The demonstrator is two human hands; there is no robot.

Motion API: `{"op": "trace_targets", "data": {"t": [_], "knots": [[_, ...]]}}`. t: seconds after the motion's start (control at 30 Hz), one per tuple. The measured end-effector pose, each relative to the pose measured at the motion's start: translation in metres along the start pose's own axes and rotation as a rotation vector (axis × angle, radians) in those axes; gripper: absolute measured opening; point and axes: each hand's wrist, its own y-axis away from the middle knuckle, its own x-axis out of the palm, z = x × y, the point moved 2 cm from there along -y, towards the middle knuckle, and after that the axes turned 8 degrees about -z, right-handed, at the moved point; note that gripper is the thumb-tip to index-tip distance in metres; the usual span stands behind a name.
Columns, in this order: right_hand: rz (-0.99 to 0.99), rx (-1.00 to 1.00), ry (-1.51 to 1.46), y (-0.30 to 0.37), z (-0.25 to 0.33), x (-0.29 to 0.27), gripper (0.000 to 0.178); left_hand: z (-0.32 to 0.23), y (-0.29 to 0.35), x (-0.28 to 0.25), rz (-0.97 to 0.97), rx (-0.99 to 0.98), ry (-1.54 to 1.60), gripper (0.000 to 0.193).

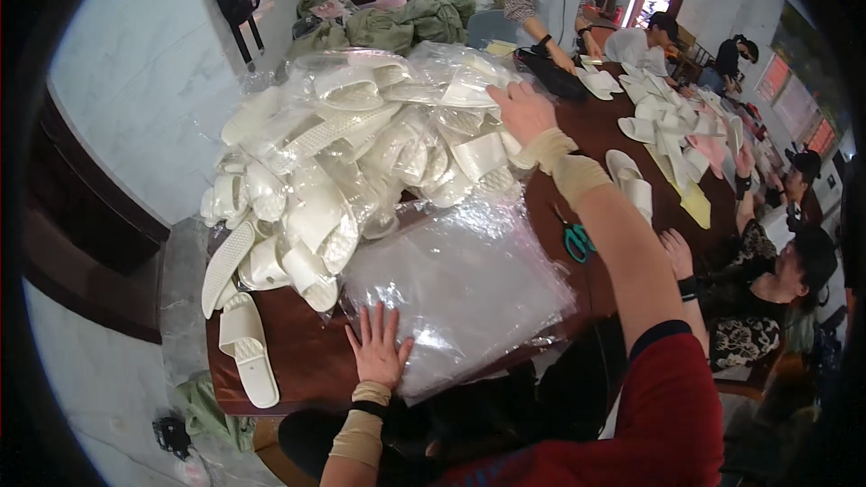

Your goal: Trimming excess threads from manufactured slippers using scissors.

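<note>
Left fingers: spread, touching bags
Right fingers: at slippers; pinching, I can't tell
Slipper step: reaching, likely
Next move: wants firm grip

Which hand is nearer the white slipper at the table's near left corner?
Left. The left hand is right of the slipper, beside the clear plastic; the right hand is farther, across on the bagged slippers.

Single fisheye view from your head, left camera of the pair. Faces down and forward across the desk from its near edge; close over your left hand and right hand, desk's far end distant, small.
</note>
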Motion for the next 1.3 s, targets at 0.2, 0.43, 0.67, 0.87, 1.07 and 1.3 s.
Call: {"op": "trace_targets", "data": {"t": [0.2,0.43,0.67,0.87,1.07,1.3], "knots": [[0.022,-0.057,-0.044,0.071,0.001,-0.104,0.04,0.001,-0.001,0.007,-0.048,0.03,-0.025,0.061],[0.118,0.16,-0.158,0.124,0.153,-0.093,0.041,-0.006,-0.006,0.013,-0.099,0.048,-0.04,0.06],[0.213,0.352,-0.848,0.129,0.254,-0.104,0.027,0.011,0.005,0.029,0.022,0.016,-0.128,0.059],[0.203,0.63,-0.539,0.197,0.085,-0.058,0.027,0.005,0.0,0.018,-0.065,0.028,-0.003,0.059],[0.947,0.897,-1.005,0.227,0.103,-0.056,0.05,0.01,0.002,0.023,-0.063,0.017,-0.052,0.056],[0.49,0.761,-1.479,0.148,0.107,-0.095,0.012,0.011,0.004,0.028,-0.088,0.067,-0.091,0.055]]}}
